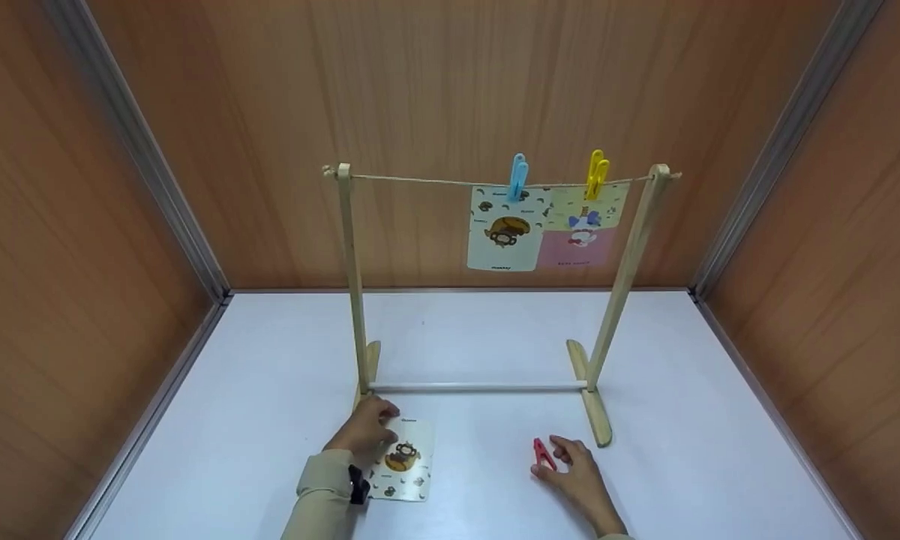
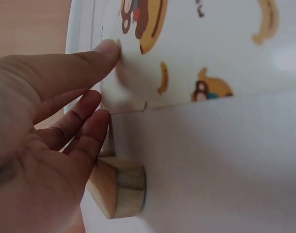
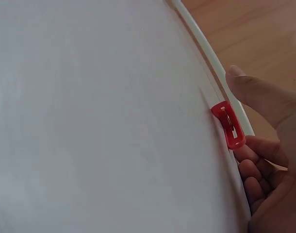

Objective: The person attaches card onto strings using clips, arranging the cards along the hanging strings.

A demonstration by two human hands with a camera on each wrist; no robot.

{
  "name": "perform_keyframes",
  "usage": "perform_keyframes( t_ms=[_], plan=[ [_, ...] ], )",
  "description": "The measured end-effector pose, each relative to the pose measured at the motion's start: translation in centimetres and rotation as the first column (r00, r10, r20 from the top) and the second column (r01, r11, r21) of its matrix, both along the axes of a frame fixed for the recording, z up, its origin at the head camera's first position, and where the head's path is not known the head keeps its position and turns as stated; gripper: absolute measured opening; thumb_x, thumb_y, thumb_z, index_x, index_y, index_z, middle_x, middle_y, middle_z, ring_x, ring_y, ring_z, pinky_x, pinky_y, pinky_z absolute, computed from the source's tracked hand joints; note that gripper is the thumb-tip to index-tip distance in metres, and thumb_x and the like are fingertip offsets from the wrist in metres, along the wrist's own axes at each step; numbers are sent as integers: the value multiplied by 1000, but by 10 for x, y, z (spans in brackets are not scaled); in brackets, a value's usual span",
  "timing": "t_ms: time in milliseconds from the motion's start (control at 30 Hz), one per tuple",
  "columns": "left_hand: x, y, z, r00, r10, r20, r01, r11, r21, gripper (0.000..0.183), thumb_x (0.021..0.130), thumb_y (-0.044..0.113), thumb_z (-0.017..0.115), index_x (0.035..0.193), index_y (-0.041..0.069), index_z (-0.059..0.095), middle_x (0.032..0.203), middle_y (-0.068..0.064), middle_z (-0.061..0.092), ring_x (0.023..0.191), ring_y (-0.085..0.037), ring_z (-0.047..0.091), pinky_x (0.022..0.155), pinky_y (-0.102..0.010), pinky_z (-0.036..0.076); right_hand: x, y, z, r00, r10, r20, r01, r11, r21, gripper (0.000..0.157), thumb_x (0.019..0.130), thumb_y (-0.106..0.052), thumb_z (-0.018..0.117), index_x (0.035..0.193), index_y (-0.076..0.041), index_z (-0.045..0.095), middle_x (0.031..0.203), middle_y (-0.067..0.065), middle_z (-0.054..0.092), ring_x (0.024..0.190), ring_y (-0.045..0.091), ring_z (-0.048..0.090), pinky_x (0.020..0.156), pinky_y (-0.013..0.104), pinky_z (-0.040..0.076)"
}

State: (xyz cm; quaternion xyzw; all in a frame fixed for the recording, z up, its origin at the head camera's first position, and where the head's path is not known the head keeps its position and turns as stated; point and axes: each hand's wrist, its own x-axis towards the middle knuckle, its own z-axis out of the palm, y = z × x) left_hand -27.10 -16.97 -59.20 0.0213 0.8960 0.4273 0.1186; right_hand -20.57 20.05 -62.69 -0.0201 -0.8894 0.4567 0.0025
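On the white table lies a card printed with a cartoon monkey and bananas. My left hand is at its upper left edge; in the left wrist view the thumb reaches over the card's edge. The other fingertips stay beside the card corner, with a gap between them and the thumb. A red clothespin lies toward the right. My right hand is around it, thumb and forefinger apart. In the right wrist view the forefinger is close to the red clothespin; contact is unclear.
Behind the hands stands a wooden rack with a string across its top. A blue clothespin holds a monkey card; a yellow one holds a green-and-pink card. A white bar joins the rack's feet.
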Motion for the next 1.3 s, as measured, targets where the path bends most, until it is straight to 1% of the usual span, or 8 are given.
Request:
perform_keyframes(
  t_ms=[133,367,500,600,700,833,1100,1300],
  plan=[
    [0,0,0,1000,-14,-2,14,1000,-19,36,75,-2,75,109,3,64,111,-10,55,114,-33,52,104,-51,39,1,1,0,1000,17,4,-17,1000,7,67,70,-29,85,124,2,59,99,6,56,93,16,50,84,34,46],
    [-4,-1,2,995,-90,-47,85,992,-88,32,74,1,78,103,2,65,103,-10,55,101,-27,53,95,-50,43,0,2,-3,999,22,-26,-22,1000,3,65,67,-24,87,120,2,59,102,9,57,96,20,53,84,34,45],
    [-6,-2,6,995,-96,-16,94,988,-121,38,72,5,81,106,2,65,106,-10,56,101,-26,53,94,-49,45,-1,1,-5,999,25,-46,-26,1000,-7,64,66,-22,87,118,1,60,100,8,56,95,18,52,84,31,45],
    [-6,-3,9,996,-88,33,91,987,-134,42,70,8,83,108,5,65,108,-9,55,100,-25,54,91,-48,47,-1,1,-5,998,36,-58,-36,999,-6,63,65,-21,88,117,2,60,99,8,56,94,17,51,83,30,44],
    [-7,-4,11,993,-104,61,113,981,-158,44,69,9,84,109,7,64,107,-9,54,96,-25,54,85,-45,49,-1,0,-5,998,39,-54,-39,999,0,63,65,-21,88,117,1,60,100,8,56,95,18,52,83,31,45],
    [-7,-4,10,990,-128,66,139,971,-195,44,69,9,84,108,9,63,105,-8,52,93,-23,52,82,-44,48,-1,0,-4,999,34,-35,-34,999,6,63,65,-21,88,118,1,60,102,9,56,96,20,53,85,34,44],
    [-6,0,12,991,-117,61,128,970,-207,40,68,8,85,100,11,61,103,-6,47,95,-24,48,87,-45,45,0,1,-3,999,39,-37,-39,999,-3,63,66,-21,88,118,1,60,103,9,56,98,21,53,87,35,45],
    [-6,1,9,988,-143,54,151,968,-200,40,68,8,85,98,10,59,98,-6,49,88,-23,49,78,-39,46,1,3,-5,997,53,-53,-53,999,-2,59,66,-21,87,115,1,60,105,10,56,99,23,55,87,34,46]
  ],
)
